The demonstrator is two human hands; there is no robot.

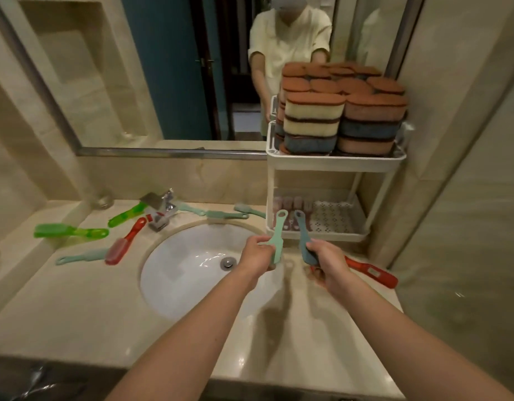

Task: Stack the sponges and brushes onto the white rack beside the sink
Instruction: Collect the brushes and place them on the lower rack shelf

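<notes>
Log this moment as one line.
left hand: grips mint brush | right hand: grips blue brush | sponges: top shelf | loose brushes: counter

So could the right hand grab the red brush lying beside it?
Probably not yet: the right hand grips a blue brush. The red brush lies close by on the counter, uncovered.

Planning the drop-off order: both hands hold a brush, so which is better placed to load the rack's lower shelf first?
Right, probably. The right hand with its blue brush is straight in front of the lower shelf; the left hand with the mint brush is by its left corner, over the sink.
</notes>
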